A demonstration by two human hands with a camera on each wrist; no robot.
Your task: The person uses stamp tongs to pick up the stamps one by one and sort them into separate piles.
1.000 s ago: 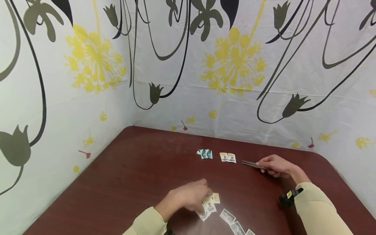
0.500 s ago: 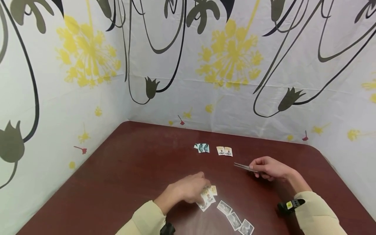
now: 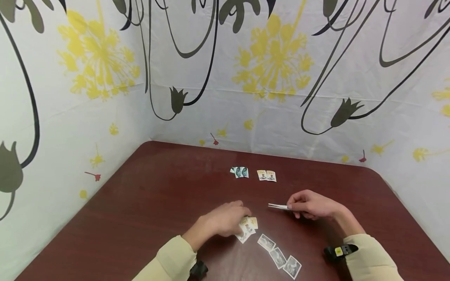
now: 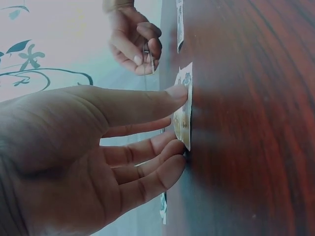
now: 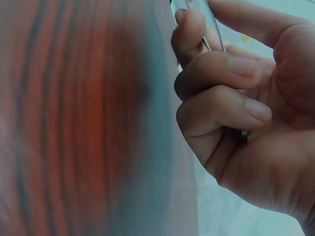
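In the head view the left hand (image 3: 225, 219) is over a small overlapping group of yellowish stamps (image 3: 248, 230). The left wrist view shows its thumb on the face of these stamps (image 4: 186, 105) and its fingertips at their edge, pinching them at the table surface. Metal tweezers (image 3: 279, 206) are gripped in the right hand (image 3: 313, 205), their tips pointing left, a little apart, with nothing between them. They hang right of and beyond the yellowish stamps. Curled fingers of the right hand (image 5: 236, 98) fill the right wrist view, where the tweezers are partly hidden.
Three grey stamps (image 3: 277, 257) lie in a slanting line nearer the front. Farther back on the dark red table (image 3: 168, 187) are a teal group (image 3: 241, 172) and two pale orange stamps (image 3: 266, 175). A patterned cloth (image 3: 211, 125) hangs behind the table.
The right hand has moved left and nearer the left hand, bringing the tweezers along. The left hand has stayed at the yellowish stamps. The head view has tilted down slightly, showing more of the grey stamps.
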